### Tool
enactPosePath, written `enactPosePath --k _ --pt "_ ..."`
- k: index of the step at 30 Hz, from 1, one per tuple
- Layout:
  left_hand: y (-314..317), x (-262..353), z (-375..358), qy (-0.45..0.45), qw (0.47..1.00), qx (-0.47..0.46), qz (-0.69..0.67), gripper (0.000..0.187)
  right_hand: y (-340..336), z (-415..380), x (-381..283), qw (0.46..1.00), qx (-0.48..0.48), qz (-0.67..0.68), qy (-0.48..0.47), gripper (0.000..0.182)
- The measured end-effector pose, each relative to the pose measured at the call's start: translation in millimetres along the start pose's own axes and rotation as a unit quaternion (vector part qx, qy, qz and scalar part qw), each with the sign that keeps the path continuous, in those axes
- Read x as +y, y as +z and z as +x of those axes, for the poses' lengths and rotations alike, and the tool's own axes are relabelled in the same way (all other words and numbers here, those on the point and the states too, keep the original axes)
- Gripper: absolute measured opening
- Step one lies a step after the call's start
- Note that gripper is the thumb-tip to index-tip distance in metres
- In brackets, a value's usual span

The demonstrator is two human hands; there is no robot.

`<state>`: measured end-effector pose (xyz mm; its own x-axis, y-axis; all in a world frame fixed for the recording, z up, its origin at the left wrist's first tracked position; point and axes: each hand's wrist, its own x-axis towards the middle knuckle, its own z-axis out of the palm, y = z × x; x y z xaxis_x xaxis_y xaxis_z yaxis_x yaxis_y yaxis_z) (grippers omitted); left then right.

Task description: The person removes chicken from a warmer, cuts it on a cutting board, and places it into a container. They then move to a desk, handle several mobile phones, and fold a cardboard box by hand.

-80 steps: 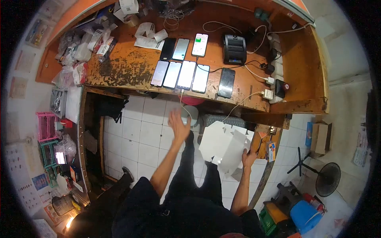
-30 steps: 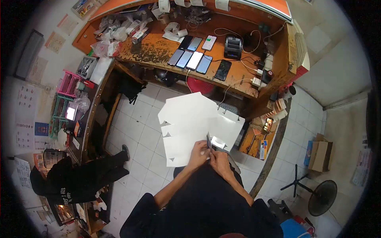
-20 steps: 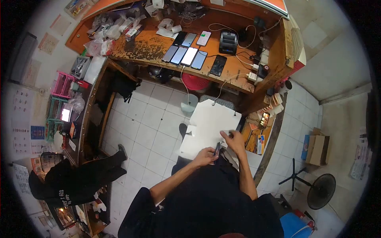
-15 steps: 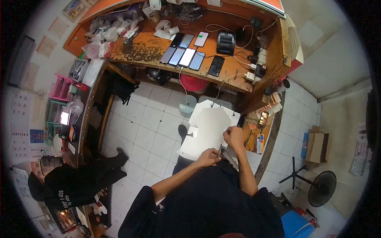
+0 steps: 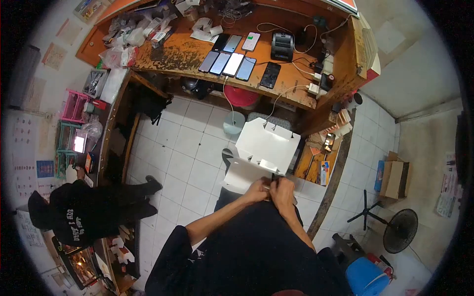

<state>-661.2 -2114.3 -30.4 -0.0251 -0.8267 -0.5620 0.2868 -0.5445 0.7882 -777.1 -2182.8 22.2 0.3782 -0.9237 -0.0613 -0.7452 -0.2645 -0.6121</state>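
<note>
A white cardboard box, partly folded, lies across my lap. Its near panel stands up at a tilt, and small notched flaps show along the edges. Both hands are at the right end of that raised panel. My left hand has its fingers closed on the lower edge of the cardboard. Right beside it, my right hand pinches the panel's corner, fingers bent and knuckles up. The fingertips of both hands are partly hidden.
Ahead is a wooden counter with several phones, a black printer and cables. A charging cable hangs near a pale bucket. A person in black stands at the left shelf. A fan is at right.
The flat cardboard's near panel has been folded up. My right hand has come down and toward me, beside my left hand. The person at left has reached toward the shelf.
</note>
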Motion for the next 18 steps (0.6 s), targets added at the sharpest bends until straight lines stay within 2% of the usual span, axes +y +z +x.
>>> enactPosePath --k 1,3,5,6,8,9,10,11,12,14,15,16,17,18 --pt "1.4 3.1 -3.3 -0.008 1.000 0.003 0.002 0.048 2.0 -5.3 5.6 0.999 -0.034 0.013 0.008 0.020" --pt "1.3 12.5 -6.5 -0.016 1.000 0.007 0.005 0.049 -5.5 -3.4 4.2 0.999 -0.041 0.027 0.007 0.021" --pt "-1.7 8.0 -4.0 0.023 0.992 -0.010 0.125 0.045 -2.7 -1.7 15.4 0.994 -0.077 0.060 0.038 0.017" --pt "-3.1 4.4 -2.0 0.024 0.992 -0.007 0.126 0.045 11.1 1.9 33.0 0.994 -0.078 0.062 0.035 0.017" --pt "-1.9 -2.7 -3.5 0.136 0.974 0.021 0.179 0.041 27.1 8.5 58.7 0.958 -0.057 0.277 0.046 0.012" --pt "-2.6 -3.5 -4.1 0.135 0.974 0.024 0.177 0.041 24.6 14.7 65.5 0.896 -0.194 0.373 0.142 0.016" --pt "-3.5 -4.0 -4.3 0.024 0.997 0.011 0.074 0.041 25.6 11.9 68.0 0.895 -0.197 0.373 0.142 0.016" --pt "-4.0 2.9 -5.0 -0.086 0.996 -0.003 -0.032 0.041 21.1 12.7 61.7 0.893 -0.214 0.364 0.159 0.016" --pt "-5.1 11.5 -4.0 -0.081 0.996 0.000 -0.032 0.041 16.9 18.0 55.0 0.890 -0.230 0.354 0.172 0.016" --pt "-3.7 21.1 -11.6 0.007 0.998 0.033 0.051 0.042 12.2 24.7 48.3 0.893 -0.202 0.376 0.139 0.019" --pt "-3.3 19.1 -11.9 0.037 0.998 0.045 -0.037 0.048 10.4 33.5 50.0 0.899 -0.145 0.405 0.083 0.022" --pt "-9.7 17.3 -13.7 0.062 0.996 0.032 -0.057 0.052 9.5 42.6 51.6 0.898 -0.086 0.430 0.027 0.025" --pt "-17.9 22.8 -19.5 0.071 0.972 0.041 -0.220 0.053 -3.2 52.4 37.5 0.872 -0.071 0.483 0.023 0.030" --pt "-29.0 31.4 -26.5 0.080 0.922 0.048 -0.377 0.055 -16.5 62.1 22.6 0.843 -0.056 0.535 0.019 0.035"
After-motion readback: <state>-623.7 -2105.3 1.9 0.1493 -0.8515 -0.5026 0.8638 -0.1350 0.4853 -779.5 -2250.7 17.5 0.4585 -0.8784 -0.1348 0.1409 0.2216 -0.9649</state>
